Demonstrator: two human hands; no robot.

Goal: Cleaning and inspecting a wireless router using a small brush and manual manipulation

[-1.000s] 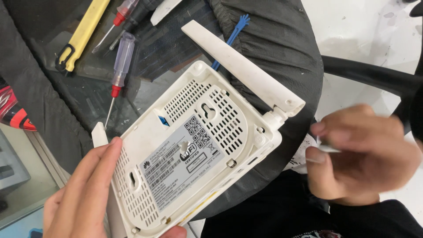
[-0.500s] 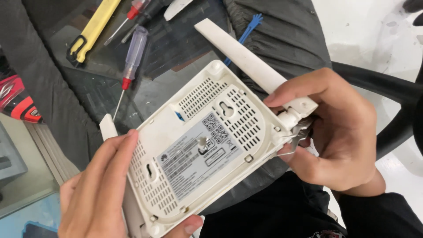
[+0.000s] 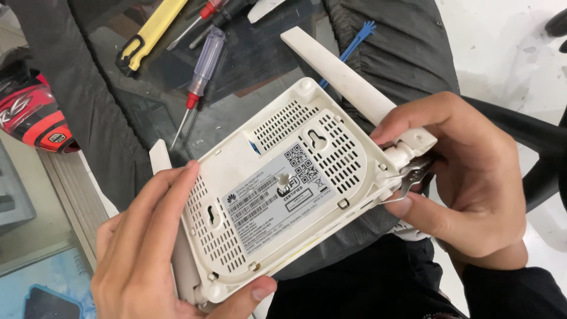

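A white router (image 3: pixel 283 189) is held upside down over my lap, its vented underside and label facing up. My left hand (image 3: pixel 153 254) grips its lower left corner, fingers across the vents, next to a folded antenna (image 3: pixel 177 260). My right hand (image 3: pixel 460 183) wraps around the right corner at the hinge of the other antenna (image 3: pixel 342 77), which sticks up and left. Between thumb and fingers of that hand is a small metal tool (image 3: pixel 413 176) pressed against the router's edge; its tip is hidden.
On the glass tabletop behind lie a screwdriver with a clear handle and red collar (image 3: pixel 198 77), a yellow-handled tool (image 3: pixel 147 35), more screwdrivers (image 3: pixel 207 18) and a blue plastic pry tool (image 3: pixel 354 38). A red and black object (image 3: pixel 29 112) sits at left. Dark cloth (image 3: pixel 407 53) drapes around.
My right hand has come in from the right with the small metal tool and closed around the router's antenna corner. The router shifted slightly to the right in my left hand.
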